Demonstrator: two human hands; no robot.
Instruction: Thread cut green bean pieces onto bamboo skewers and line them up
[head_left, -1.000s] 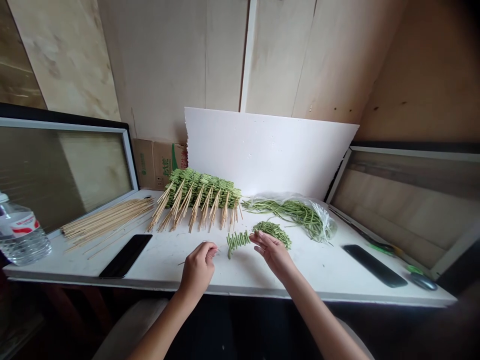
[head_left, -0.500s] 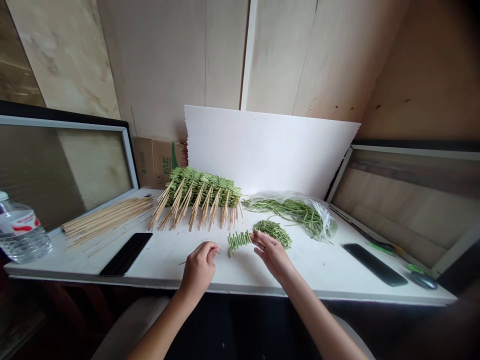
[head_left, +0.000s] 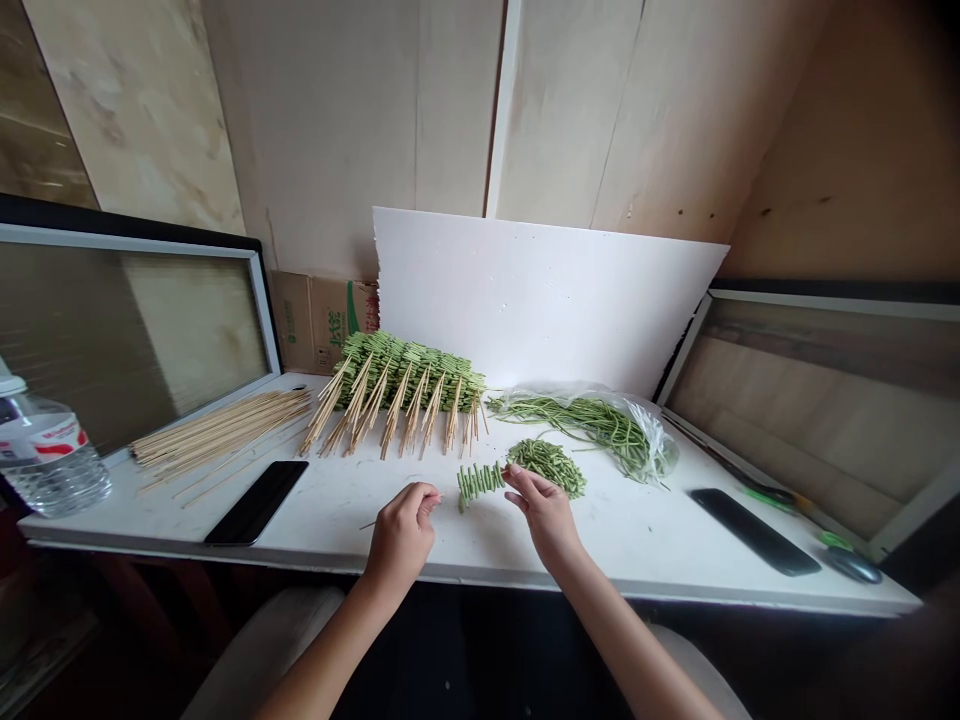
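Observation:
My left hand [head_left: 405, 525] is closed around a thin bamboo skewer [head_left: 367, 526], whose rear end pokes out to the left of the fist. A row of short green bean pieces [head_left: 480, 483] sits crosswise along the skewer's front part, off the table. At the far end of that row, the thumb and fingers of my right hand [head_left: 541, 500] pinch the skewer's tip; whether a bean piece is also between them I cannot tell. Just behind my right hand lies a heap of cut green beans [head_left: 551, 468] on the white table [head_left: 480, 545].
Filled bean skewers [head_left: 409, 375] are stacked at the back, bare skewers [head_left: 225, 425] at left. A phone [head_left: 256, 503] and water bottle [head_left: 52, 450] stand left. Long beans in a plastic bag [head_left: 607, 425], a dark flat object [head_left: 754, 530] and a mouse [head_left: 853, 563] are right.
The view has shifted slightly. Both hands keep nearly the same places on the skewer, and my right fingers look a little more closed at its tip.

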